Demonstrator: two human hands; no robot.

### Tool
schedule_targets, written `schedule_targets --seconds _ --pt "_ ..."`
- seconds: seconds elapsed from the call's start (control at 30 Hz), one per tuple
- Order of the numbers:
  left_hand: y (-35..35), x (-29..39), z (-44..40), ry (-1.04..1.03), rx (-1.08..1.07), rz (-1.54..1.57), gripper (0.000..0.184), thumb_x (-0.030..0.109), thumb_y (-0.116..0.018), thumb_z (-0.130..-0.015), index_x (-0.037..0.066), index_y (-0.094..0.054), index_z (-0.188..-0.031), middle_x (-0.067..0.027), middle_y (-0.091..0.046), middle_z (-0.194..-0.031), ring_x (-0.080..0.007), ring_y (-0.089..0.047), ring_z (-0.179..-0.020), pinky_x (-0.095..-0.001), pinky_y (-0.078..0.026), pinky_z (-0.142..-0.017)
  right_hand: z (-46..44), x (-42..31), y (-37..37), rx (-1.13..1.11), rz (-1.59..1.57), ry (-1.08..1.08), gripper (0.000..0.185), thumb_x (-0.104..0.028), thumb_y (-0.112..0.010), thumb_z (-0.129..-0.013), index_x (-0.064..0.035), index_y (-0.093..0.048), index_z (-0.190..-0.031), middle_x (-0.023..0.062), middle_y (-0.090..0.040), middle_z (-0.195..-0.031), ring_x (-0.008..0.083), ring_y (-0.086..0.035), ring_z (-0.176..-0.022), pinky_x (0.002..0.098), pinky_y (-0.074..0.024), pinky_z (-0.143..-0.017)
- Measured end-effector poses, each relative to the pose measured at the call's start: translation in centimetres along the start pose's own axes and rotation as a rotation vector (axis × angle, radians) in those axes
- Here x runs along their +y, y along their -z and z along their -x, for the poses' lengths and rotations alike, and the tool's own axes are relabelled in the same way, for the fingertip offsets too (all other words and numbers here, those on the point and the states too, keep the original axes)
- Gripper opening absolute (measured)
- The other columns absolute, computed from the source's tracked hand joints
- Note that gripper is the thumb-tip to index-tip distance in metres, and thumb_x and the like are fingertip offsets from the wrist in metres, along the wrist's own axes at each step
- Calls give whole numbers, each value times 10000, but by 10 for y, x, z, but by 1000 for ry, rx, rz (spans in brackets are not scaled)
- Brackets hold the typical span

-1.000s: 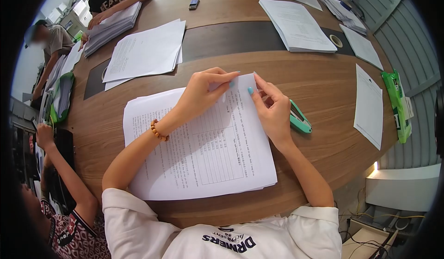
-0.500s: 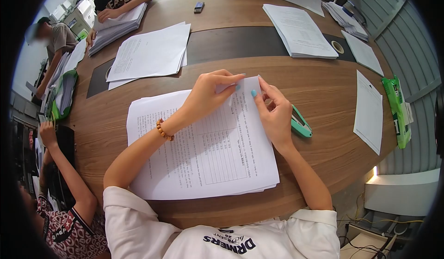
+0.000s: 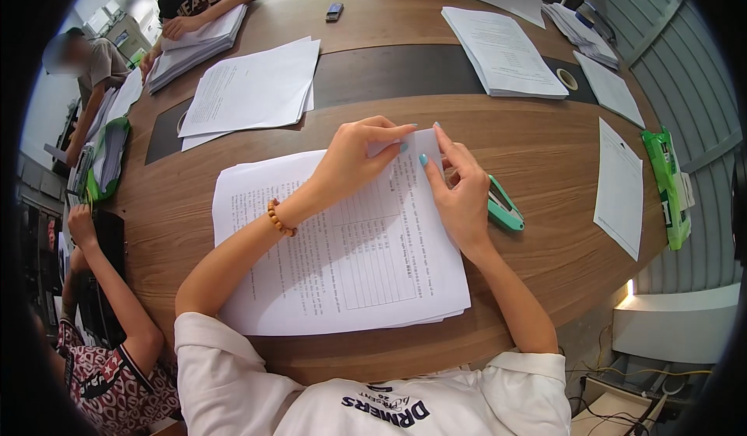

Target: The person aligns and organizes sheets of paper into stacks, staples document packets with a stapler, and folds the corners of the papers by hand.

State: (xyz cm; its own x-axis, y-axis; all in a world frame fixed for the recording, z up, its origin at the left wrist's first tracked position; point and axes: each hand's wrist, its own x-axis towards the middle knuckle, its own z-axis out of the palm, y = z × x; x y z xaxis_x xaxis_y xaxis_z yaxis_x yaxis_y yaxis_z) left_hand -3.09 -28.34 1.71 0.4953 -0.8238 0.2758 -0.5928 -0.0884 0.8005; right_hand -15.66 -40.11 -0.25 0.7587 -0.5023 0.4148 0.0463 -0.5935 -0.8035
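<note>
A thick stack of printed sheets [image 3: 311, 280] lies on the wooden table in front of me, with a ruled table printed on its top page. My left hand [image 3: 366, 156] pinches the far edge of the papers near the top right corner, a bead bracelet on its wrist. At that same corner my right hand [image 3: 459, 191] grips the paper edge between thumb and fingers. A green stapler [image 3: 506, 205] rests on the table just right of my right hand, not held.
Paper piles lie at the far left [image 3: 249, 86] and far right [image 3: 506, 51]. A single sheet [image 3: 620, 187] and a green packet [image 3: 668, 191] are at the right edge. A phone [image 3: 334, 11] and tape roll [image 3: 567, 79] lie farther back. Other people sit left.
The view has shifted slightly since the earliest frame. Both my hands keep nearly the same pose at the paper corner. At the left, a co-worker's body and arm have moved a little.
</note>
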Motion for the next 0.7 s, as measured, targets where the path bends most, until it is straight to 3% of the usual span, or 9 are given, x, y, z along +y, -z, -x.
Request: schedule_targets --seconds 0.27,0.57,0.7 --pt "-3 0 0 -51 32 -25 361 -46 -561 -784 88 -610 -1115 -63 -608 -855 -129 -544 -685 -249 -437 -608 0 0 0 24 -124 -142 405 -61 -611 -785 -10 -539 -1181 128 -629 -956 161 -592 -726 248 -449 -586" --pt "-7 -5 -1 -104 68 -67 354 -47 -566 -774 88 -619 -1097 -73 -605 -838 -151 -570 -683 -259 -456 -612 -2 -1 1 12 -96 -88 370 -44 -597 -794 -12 -552 -1160 106 -632 -936 141 -584 -688 241 -449 -582" --pt "-10 -9 -1 -157 99 -61 337 -38 -582 -755 101 -640 -1055 -102 -614 -834 -214 -597 -703 -298 -474 -635 -3 8 -2 24 -191 -118 315 -39 -591 -808 -2 -576 -1120 89 -636 -906 114 -578 -685 220 -451 -597"
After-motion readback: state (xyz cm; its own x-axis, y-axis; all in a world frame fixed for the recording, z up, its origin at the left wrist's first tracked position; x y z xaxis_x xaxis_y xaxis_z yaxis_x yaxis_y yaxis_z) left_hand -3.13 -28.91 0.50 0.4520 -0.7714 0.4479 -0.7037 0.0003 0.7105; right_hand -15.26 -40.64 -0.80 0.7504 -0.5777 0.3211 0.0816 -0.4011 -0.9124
